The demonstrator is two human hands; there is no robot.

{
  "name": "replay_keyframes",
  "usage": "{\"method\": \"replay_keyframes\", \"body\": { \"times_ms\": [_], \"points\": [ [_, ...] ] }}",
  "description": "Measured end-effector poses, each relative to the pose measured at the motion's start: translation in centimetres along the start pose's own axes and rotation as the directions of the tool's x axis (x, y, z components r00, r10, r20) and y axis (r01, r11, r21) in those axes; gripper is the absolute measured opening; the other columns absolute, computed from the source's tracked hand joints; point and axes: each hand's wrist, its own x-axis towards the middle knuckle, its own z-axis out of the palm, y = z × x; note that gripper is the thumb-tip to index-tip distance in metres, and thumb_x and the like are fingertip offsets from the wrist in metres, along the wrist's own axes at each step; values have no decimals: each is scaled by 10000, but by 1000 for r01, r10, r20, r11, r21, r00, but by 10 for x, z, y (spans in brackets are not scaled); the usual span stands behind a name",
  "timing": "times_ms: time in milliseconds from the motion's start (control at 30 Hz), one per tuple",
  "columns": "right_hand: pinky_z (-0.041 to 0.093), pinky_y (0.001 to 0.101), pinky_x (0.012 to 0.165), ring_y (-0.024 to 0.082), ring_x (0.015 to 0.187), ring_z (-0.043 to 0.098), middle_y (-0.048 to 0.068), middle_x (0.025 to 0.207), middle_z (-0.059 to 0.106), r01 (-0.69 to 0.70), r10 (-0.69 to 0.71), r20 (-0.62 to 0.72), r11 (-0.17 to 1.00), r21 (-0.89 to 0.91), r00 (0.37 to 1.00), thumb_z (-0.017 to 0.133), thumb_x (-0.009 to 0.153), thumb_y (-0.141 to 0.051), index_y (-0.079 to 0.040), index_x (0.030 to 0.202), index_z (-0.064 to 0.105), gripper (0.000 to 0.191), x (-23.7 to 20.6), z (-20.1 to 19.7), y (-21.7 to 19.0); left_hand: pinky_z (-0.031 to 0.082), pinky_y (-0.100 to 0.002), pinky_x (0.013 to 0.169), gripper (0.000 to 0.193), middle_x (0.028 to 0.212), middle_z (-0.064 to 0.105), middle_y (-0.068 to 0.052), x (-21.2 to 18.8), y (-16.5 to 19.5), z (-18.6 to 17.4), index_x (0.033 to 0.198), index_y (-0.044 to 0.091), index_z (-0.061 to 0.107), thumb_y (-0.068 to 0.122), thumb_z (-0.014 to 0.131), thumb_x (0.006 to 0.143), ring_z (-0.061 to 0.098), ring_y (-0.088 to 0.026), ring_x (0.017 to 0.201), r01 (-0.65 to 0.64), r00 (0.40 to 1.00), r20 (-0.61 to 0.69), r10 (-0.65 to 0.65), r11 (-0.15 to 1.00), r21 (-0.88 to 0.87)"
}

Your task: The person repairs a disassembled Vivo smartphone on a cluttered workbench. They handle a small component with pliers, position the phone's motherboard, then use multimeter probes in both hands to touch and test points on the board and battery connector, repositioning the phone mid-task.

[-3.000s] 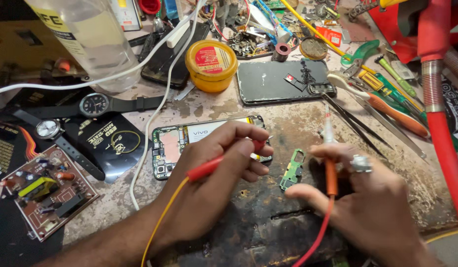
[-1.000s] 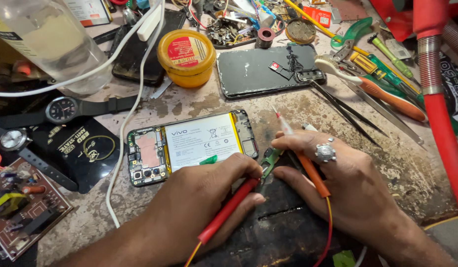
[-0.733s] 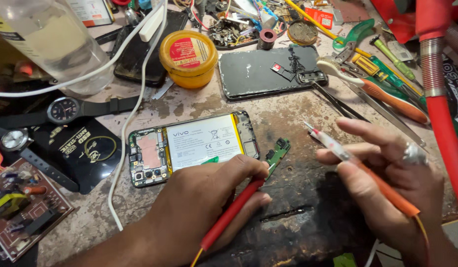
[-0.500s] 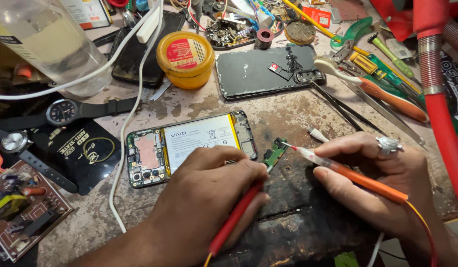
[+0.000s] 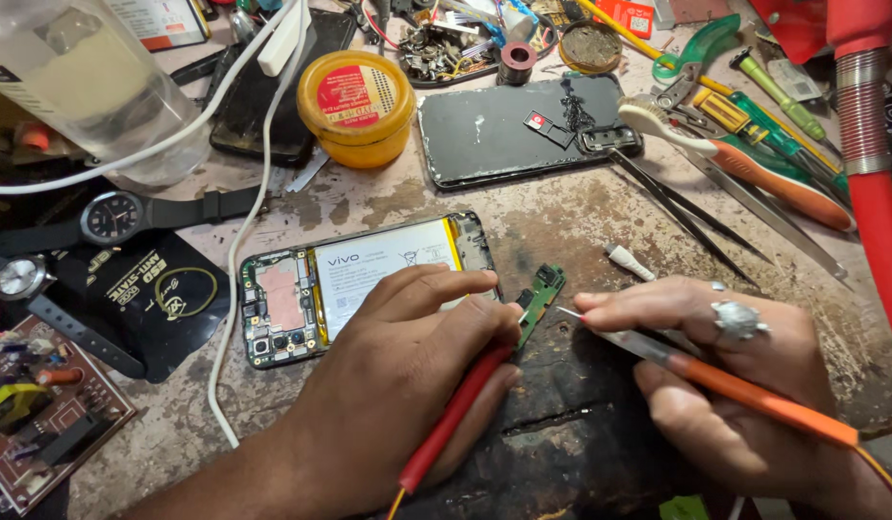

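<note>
My left hand (image 5: 407,371) holds a red test probe (image 5: 455,416) with its tip near the lower end of a small green circuit board (image 5: 539,296). An orange-handled probe (image 5: 725,380) is in my right hand (image 5: 725,376), which wears a ring; its metal tip points at the same board from the right. Just left of the board lies an opened phone (image 5: 359,281) showing its white battery and internals, partly covered by my left fingers.
A black phone back (image 5: 504,130) with small parts lies behind. A yellow paste tin (image 5: 356,106), a clear bottle (image 5: 80,77), two wristwatches (image 5: 114,217), a white cable (image 5: 248,221), tweezers (image 5: 677,207), screwdrivers (image 5: 754,173) and a red hose (image 5: 874,183) crowd the worn benchtop. Another circuit board (image 5: 37,419) is at lower left.
My right hand lifted away to the right, then came back, bringing the orange probe's tip down toward the green board. My left hand and the red probe stayed beside the board.
</note>
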Motion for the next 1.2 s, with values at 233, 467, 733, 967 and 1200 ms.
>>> {"method": "replay_keyframes", "body": {
  "times_ms": [233,467,733,967,1200],
  "points": [
    [641,294,861,187,1029,788,114,1126,797,-67,62,-65,994,-87,996,760,767,-38,-69,1037,734,273,-6,14,10,492,-438,1064,277,1092,695,-150,1,-1,0,1102,27,638,122,768,876,665,-348,1167,-5,1000,4,5,1000,6],
    [630,314,911,203,1085,771,100,1094,791,-4,-5,-59,988,-153,998,753,789,-38,-55,1032,705,248,0,15,4,493,-429,1098,282,1044,702,-117,1,0,2,1110,28,649,106,773,868,692,-315,1159,-22,1000,3,22,1000,-17],
    [527,453,1101,265,1174,732,69,1050,758,209,-219,-31,959,-189,975,748,816,-20,-53,1019,669,220,8,17,0,512,-406,1082,298,1041,688,-139,1,-1,2,1084,34,647,42,755,807,686,-333,1151,-38,999,-18,37,999,-15],
    [484,461,1093,234,1149,771,42,1009,773,177,-166,71,965,-196,984,739,818,-17,-53,1012,674,208,10,18,4,524,-404,1059,306,983,666,-140,4,1,-3,1051,27,631,21,739,765,694,-333,1054,-34,999,18,36,997,-63],
    [529,422,1039,270,1199,744,64,1028,755,201,-188,93,965,-166,978,724,825,-13,-52,1003,628,207,10,17,7,530,-398,1015,293,1002,672,-144,2,1,-3,1057,34,636,22,742,785,683,-346,1056,-18,1000,4,18,998,-68]
  ]
}}
